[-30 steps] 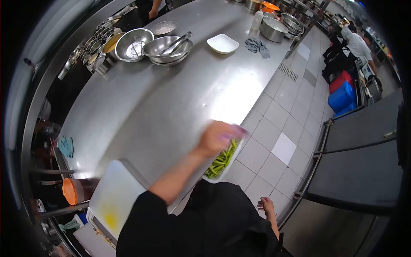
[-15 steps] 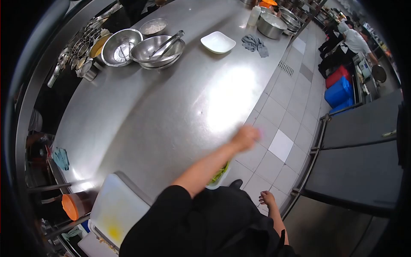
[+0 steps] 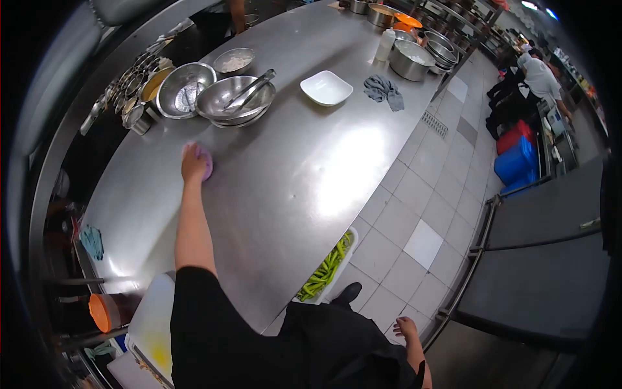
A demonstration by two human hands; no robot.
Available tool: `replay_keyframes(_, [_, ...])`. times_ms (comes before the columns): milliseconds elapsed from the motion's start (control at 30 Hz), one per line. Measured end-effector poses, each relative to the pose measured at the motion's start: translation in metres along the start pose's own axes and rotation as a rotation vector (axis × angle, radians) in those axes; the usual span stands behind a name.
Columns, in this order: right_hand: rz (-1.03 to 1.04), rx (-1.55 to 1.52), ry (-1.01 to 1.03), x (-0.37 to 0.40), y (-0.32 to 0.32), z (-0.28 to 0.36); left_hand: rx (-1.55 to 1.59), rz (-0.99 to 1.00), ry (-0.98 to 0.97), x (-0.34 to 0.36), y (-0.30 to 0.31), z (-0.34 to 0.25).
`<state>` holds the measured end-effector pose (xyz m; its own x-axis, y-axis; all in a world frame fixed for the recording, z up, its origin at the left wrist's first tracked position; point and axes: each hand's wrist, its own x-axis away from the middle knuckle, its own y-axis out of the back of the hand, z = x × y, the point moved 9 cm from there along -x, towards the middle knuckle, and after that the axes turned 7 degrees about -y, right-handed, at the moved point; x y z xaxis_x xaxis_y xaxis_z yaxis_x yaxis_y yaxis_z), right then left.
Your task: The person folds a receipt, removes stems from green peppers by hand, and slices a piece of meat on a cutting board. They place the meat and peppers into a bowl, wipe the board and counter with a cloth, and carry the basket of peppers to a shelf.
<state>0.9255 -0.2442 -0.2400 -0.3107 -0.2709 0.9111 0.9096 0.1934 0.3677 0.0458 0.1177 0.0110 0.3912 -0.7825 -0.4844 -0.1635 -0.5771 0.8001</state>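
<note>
On the steel table (image 3: 259, 188), my left hand (image 3: 192, 163) presses down on what looks like a purple cloth (image 3: 207, 165), partly covered by the fingers. Just beyond it stand nested steel bowls (image 3: 220, 97) with metal tongs (image 3: 251, 89) resting inside. Another steel bowl (image 3: 186, 91) is beside them, and a smaller bowl (image 3: 234, 60) behind holds something pale. My right hand (image 3: 406, 327) hangs at my side above the floor, fingers loosely apart and holding nothing.
A white square dish (image 3: 326, 88) and a grey cloth (image 3: 384, 92) lie farther along the table. Below its right edge is a tub of green peppers (image 3: 329, 264). Chopping boards (image 3: 152, 324) are at the lower left. A fridge (image 3: 544, 259) flanks the tiled aisle; people work beyond.
My left hand has swept from the table's right edge across to the left with the purple cloth. The tub of green peppers is now uncovered. My right hand still hangs at my side.
</note>
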Motion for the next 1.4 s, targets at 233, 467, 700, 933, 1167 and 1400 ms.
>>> replay_keyframes(233, [-0.015, -0.095, -0.076, 0.022, 0.002, -0.04, -0.156, 0.224, -0.055, -0.009, -0.076, -0.127])
replay_keyframes(467, [0.061, 0.037, -0.044, 0.008, -0.042, -0.028, 0.589, 0.286, -0.38, 0.097, -0.153, -0.426])
replay_keyframes(700, [0.031, 0.034, 0.158, 0.007, -0.051, 0.038, 1.12, 0.867, -0.754, 0.278, -0.078, -0.571])
replay_keyframes(933, [0.113, 0.312, 0.415, 0.023, -0.096, 0.135, 1.153, 0.526, -0.297, 0.127, 0.027, -0.312])
replay_keyframes(1167, [0.521, 0.061, 0.373, 0.027, -0.241, 0.227, 0.427, 0.447, -0.167, 0.162, 0.125, -0.202])
replay_keyframes(1400, [0.428, -0.204, 0.358, 0.035, -0.238, 0.218, 0.906, 1.513, 0.167, 0.442, 0.064, -0.295])
